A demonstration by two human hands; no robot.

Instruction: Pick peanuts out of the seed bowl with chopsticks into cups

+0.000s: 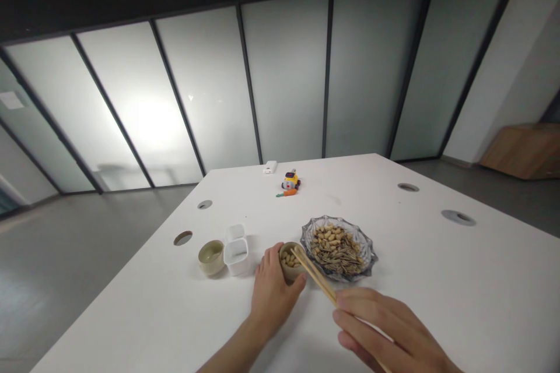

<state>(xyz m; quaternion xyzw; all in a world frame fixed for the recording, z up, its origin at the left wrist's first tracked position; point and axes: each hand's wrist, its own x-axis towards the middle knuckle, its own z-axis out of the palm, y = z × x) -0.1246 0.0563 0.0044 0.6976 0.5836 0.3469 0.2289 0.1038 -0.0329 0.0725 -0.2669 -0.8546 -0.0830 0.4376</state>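
Note:
My left hand (pixel 275 288) is wrapped round the side of a small beige bowl (pixel 294 272) that has several peanuts (pixel 289 259) inside. A pair of wooden chopsticks (pixel 321 282) is held in my right hand (pixel 380 323), and their tips are close together over the bowl's opening. Whether anything is pinched between the tips is too small to tell. Just right of the bowl, a scalloped glass dish (pixel 370 265) holds peanuts at its back left and striped sunflower seeds at its front.
Left of my hands are white plastic containers (pixel 237 259) and another beige bowl (pixel 212 259). Farther back on the white table (pixel 175 297) lie a yellow toy vehicle (pixel 291 180), an orange-handled toy screwdriver (pixel 289 193) and a white device (pixel 270 167). Round holes pierce the tabletop.

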